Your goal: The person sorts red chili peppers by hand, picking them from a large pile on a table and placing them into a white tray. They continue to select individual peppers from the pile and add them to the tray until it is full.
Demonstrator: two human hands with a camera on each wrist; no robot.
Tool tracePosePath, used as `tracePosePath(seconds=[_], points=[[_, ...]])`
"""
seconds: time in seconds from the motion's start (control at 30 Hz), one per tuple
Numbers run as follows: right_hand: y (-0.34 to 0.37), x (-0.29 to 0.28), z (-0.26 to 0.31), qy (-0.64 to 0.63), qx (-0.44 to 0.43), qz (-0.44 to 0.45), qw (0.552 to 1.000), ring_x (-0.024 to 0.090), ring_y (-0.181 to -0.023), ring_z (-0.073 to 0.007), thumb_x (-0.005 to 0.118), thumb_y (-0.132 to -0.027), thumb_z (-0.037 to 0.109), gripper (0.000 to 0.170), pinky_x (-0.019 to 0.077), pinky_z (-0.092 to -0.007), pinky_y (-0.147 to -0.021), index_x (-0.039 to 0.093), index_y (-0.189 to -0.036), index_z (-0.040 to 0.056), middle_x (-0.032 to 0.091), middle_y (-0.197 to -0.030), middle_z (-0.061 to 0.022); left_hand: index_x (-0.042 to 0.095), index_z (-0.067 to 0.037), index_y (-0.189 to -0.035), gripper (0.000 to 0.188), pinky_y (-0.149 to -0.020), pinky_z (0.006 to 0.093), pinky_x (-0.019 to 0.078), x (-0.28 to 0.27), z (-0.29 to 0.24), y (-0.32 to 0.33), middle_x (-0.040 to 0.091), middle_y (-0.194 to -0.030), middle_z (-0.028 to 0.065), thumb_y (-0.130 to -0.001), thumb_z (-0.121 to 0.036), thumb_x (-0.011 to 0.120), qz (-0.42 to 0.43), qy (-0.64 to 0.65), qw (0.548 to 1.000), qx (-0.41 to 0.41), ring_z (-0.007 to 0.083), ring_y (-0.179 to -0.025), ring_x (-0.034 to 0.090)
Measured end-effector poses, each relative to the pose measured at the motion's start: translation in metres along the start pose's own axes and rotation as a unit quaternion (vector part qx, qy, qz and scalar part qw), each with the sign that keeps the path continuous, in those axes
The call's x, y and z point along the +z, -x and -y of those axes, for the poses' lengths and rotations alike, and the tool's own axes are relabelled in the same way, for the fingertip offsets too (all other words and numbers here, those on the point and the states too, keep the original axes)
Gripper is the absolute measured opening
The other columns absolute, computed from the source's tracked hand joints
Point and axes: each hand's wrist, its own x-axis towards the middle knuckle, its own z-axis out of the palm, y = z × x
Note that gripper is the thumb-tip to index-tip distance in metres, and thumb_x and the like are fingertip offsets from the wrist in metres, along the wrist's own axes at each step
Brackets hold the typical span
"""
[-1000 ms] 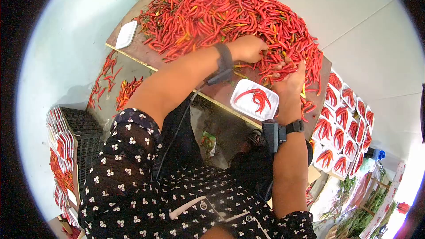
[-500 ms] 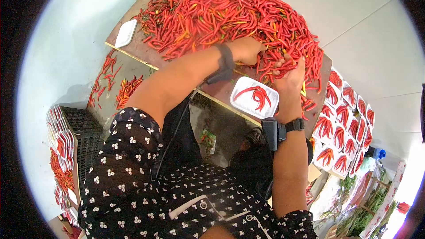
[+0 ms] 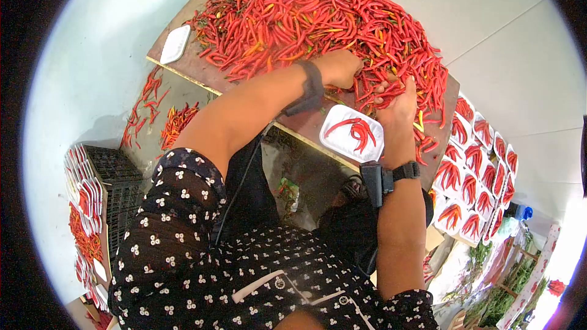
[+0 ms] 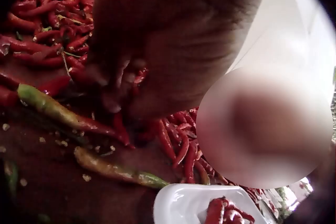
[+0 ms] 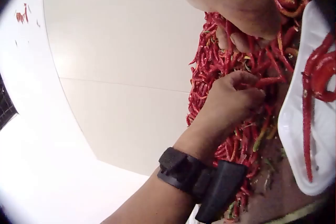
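Note:
A large heap of red chilies [image 3: 293, 12] covers the brown table. At its near right edge, my left hand [image 3: 340, 68] is turned down with bent fingers. In the right wrist view the left hand [image 5: 228, 100] pinches a red chili [image 5: 269, 81] between thumb and fingers. My right hand [image 3: 398, 107] faces it from the right, fingers curled over several red chilies in the palm. A white foam tray [image 3: 330, 143] with a few red chilies on it lies just in front of the hands. A green-and-orange chili [image 4: 50, 106] lies near the left hand.
Another white tray [image 3: 175, 44] lies at the table's left end. Filled chili trays [image 3: 471, 174] stand in rows at right. A black crate [image 3: 122, 189] stands at lower left beside more stacked trays [image 3: 85, 192]. Loose chilies [image 3: 178, 123] lie on the surface below the table's left side.
Both hands have shifted slightly left over the heap's near edge, the right one a little more. The right hand still holds chilies. The tray in front of them stays in place.

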Motion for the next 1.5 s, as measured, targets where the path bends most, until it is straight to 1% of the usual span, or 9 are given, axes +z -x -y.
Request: tracePosePath(seconds=[0.37, 0.43, 0.57, 0.67, 0.83, 1.17, 1.23, 1.33, 1.5], points=[[0.004, 0.001, -0.006, 0.026, 0.018, -0.003, 0.999, 0.048, -0.055, -0.0165, 0.026, -0.089, 0.045, 0.047, 0.0346, -0.0255, -0.042, 0.05, -0.085, 0.0058, 0.049, -0.062, -0.0044, 0.06, -0.001, -0.078, 0.02, -0.062, 0.0417, 0.0454, -0.019, 0.002, -0.004, 0.058, -0.074, 0.0215, -0.064, -0.015, 0.056, 0.013, 0.018, 0.999, -0.026, 0.0368, -0.07, 0.057], [0.004, 0.0, -0.007, 0.033, 0.038, -0.003, 0.999, 0.048, -0.056, -0.0168, 0.025, -0.089, 0.045, 0.047, 0.0356, -0.0265, -0.044, 0.05, -0.085, 0.0058, 0.049, -0.063, -0.0048, 0.061, -0.004, -0.076, 0.019, -0.06, 0.0381, 0.0455, -0.022, 0.006, -0.005, 0.06, -0.073, 0.0181, -0.063, -0.018, 0.059, -0.019, 0.031, 0.999, -0.017, 0.0321, -0.066, 0.059], [0.004, 0.0, -0.011, 0.038, 0.052, -0.014, 0.998, 0.049, -0.057, -0.0174, 0.023, -0.09, 0.045, 0.048, 0.0372, -0.0278, -0.046, 0.05, -0.086, 0.0055, 0.05, -0.065, -0.0052, 0.062, -0.005, -0.078, 0.02, -0.061, 0.0318, 0.0461, -0.04, 0.0, -0.006, 0.063, -0.072, 0.0098, -0.065, -0.02, 0.063, 0.022, 0.207, 0.971, -0.12, 0.0174, -0.066, 0.059], [0.001, -0.001, -0.014, 0.035, 0.074, 0.006, 0.997, 0.053, -0.062, -0.0188, 0.021, -0.089, 0.046, 0.051, 0.0388, -0.0278, -0.048, 0.052, -0.089, 0.006, 0.055, -0.071, -0.0062, 0.06, -0.001, -0.089, 0.025, -0.064, 0.0284, 0.0473, -0.047, -0.008, -0.008, 0.063, -0.078, 0.0078, -0.067, -0.012, 0.059, -0.019, 0.247, 0.969, 0.001, 0.014, -0.07, 0.059], [0.01, 0.012, -0.01, 0.005, 0.064, 0.057, 0.996, 0.057, -0.073, -0.0195, 0.018, -0.089, 0.047, 0.051, 0.0402, -0.0271, -0.051, 0.049, -0.104, 0.0099, 0.059, -0.089, -0.0061, 0.059, 0.001, -0.091, 0.025, -0.064, 0.0265, 0.0471, -0.056, -0.042, 0.007, 0.062, -0.08, 0.0093, -0.068, -0.006, 0.052, 0.034, 0.289, 0.956, 0.044, 0.0142, -0.072, 0.058], [0.009, 0.01, -0.002, -0.021, 0.058, 0.115, 0.991, 0.056, -0.072, -0.0167, 0.024, -0.09, 0.037, 0.039, 0.0411, -0.0261, -0.052, 0.048, -0.104, 0.0106, 0.058, -0.083, -0.0028, 0.057, 0.002, -0.095, 0.023, -0.063, 0.0271, 0.0468, -0.052, -0.034, -0.001, 0.061, -0.077, 0.0082, -0.075, -0.008, 0.049, -0.011, 0.346, 0.938, 0.021, 0.0147, -0.071, 0.058], [0.007, 0.01, -0.002, -0.021, 0.065, 0.181, 0.981, 0.056, -0.07, -0.0164, 0.03, -0.09, 0.028, 0.029, 0.0419, -0.0254, -0.053, 0.048, -0.103, 0.0094, 0.058, -0.082, -0.003, 0.056, 0.002, -0.095, 0.023, -0.063, 0.0276, 0.0468, -0.053, -0.033, 0.0, 0.061, -0.076, 0.0077, -0.077, -0.009, 0.049, 0.002, 0.379, 0.925, -0.003, 0.015, -0.071, 0.058], [0.02, 0.021, 0.001, -0.016, 0.047, 0.107, 0.993, 0.056, -0.069, -0.0163, 0.037, -0.088, 0.019, 0.021, 0.0421, -0.0251, -0.052, 0.048, -0.102, 0.0081, 0.057, -0.08, -0.0032, 0.055, 0.003, -0.095, 0.023, -0.063, 0.0289, 0.0471, -0.043, -0.024, -0.007, 0.06, -0.075, 0.0073, -0.077, -0.01, 0.049, -0.033, 0.361, 0.932, -0.008, 0.0158, -0.069, 0.058], [0.005, 0.005, 0.004, -0.019, 0.017, 0.11, 0.994, 0.057, -0.072, -0.0176, 0.039, -0.086, 0.011, 0.018, 0.0424, -0.0269, -0.052, 0.047, -0.101, 0.0073, 0.057, -0.084, -0.0062, 0.06, -0.001, -0.091, 0.022, -0.06, 0.029, 0.0471, -0.033, -0.009, -0.013, 0.063, -0.074, 0.0103, -0.071, -0.005, 0.053, -0.104, 0.293, 0.95, -0.017, 0.0164, -0.065, 0.062]])
